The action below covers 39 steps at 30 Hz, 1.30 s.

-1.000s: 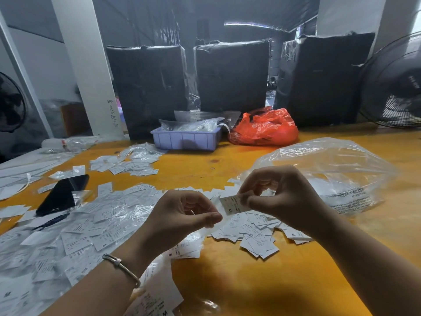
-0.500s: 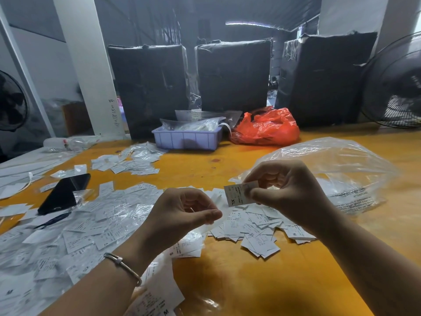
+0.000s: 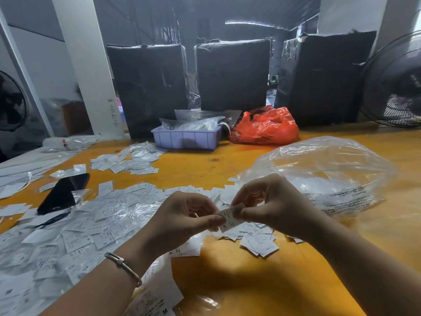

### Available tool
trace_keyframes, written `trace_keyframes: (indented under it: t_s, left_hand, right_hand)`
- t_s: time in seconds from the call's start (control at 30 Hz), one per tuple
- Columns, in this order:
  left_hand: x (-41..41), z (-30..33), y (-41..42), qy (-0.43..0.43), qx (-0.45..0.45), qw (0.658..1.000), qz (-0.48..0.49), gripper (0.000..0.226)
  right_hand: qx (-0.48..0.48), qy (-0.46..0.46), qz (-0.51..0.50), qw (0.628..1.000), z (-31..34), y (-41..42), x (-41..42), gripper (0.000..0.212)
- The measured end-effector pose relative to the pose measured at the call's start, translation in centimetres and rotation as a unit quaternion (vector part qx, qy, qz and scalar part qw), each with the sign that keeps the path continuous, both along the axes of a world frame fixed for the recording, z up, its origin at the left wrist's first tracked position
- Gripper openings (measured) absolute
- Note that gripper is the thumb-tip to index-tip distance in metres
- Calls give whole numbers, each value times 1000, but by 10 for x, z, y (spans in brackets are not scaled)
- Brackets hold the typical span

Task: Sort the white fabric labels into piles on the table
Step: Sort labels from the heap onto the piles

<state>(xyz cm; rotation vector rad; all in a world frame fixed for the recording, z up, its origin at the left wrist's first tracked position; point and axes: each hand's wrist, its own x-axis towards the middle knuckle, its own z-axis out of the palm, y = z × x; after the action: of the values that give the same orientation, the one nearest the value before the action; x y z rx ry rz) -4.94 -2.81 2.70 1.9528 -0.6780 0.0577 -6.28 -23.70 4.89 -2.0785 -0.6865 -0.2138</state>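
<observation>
A small white fabric label [image 3: 228, 218] marked XL is held above the yellow table [image 3: 262, 281], pinched from both sides: my left hand [image 3: 182, 221] grips its left edge with thumb and fingers, my right hand [image 3: 268, 202] pinches its right edge. Right under the hands lies a small pile of XL labels [image 3: 257, 241]. A wide spread of loose labels and clear wrappers [image 3: 75, 231] covers the table's left part. Another pile of labels [image 3: 132, 161] lies farther back.
A black phone [image 3: 65, 192] lies at the left among the labels. A big clear plastic bag [image 3: 323, 176] sits at the right. At the back stand a lilac tray [image 3: 185, 137], a red plastic bag [image 3: 265, 126] and black wrapped boxes [image 3: 232, 74]. A fan [image 3: 396, 80] is far right.
My right hand came down and left with the label, and my left hand rose to meet it; both hands now pinch the label, which only the right held before.
</observation>
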Motion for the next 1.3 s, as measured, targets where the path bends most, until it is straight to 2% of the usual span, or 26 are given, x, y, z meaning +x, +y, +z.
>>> trace_keyframes:
  t_s: [0.2, 0.43, 0.57, 0.63, 0.7, 0.77, 0.83, 0.9, 1.03, 1.1, 1.17, 1.3]
  left_hand:
    - [2, 1, 1, -10, -19, 1000, 23, 26]
    - [2, -2, -1, -9, -23, 999, 23, 24]
    - [3, -4, -1, 3, -16, 999, 29, 10]
    - [5, -4, 1, -6, -11, 999, 47, 6]
    - [7, -3, 4, -12, -14, 997, 74, 2]
    - [9, -4, 7, -9, -17, 994, 109, 10]
    - [11, -6, 10, -3, -10, 987, 159, 19]
    - [16, -9, 13, -9, 15, 975, 223, 23]
    - [21, -9, 22, -24, 139, 943, 300, 26]
    - [21, -11, 25, -33, 198, 928, 314, 27]
    - [21, -13, 25, -46, 225, 918, 322, 29]
    - [22, -14, 22, -79, 227, 916, 321, 26]
  right_hand:
    - [113, 29, -45, 992, 1, -5, 3, 11]
    - [46, -43, -47, 997, -8, 8, -1, 13]
    - [-13, -35, -23, 999, -12, 12, -1, 17]
    - [-54, -34, -72, 995, -12, 4, 4, 20]
    - [-149, -30, -189, 970, -13, -11, 16, 19]
    - [-248, -9, -338, 908, -16, -28, 29, 20]
    - [-297, -7, -466, 833, -20, -45, 40, 17]
    - [-303, -7, -525, 795, -25, -62, 49, 23]
    - [-371, 42, -497, 784, -38, -81, 60, 29]
    - [-358, 54, -497, 789, -41, -82, 63, 20]
    - [-311, 24, -514, 799, -41, -81, 62, 7]
    - [-274, -18, -529, 803, -43, -83, 63, 16]
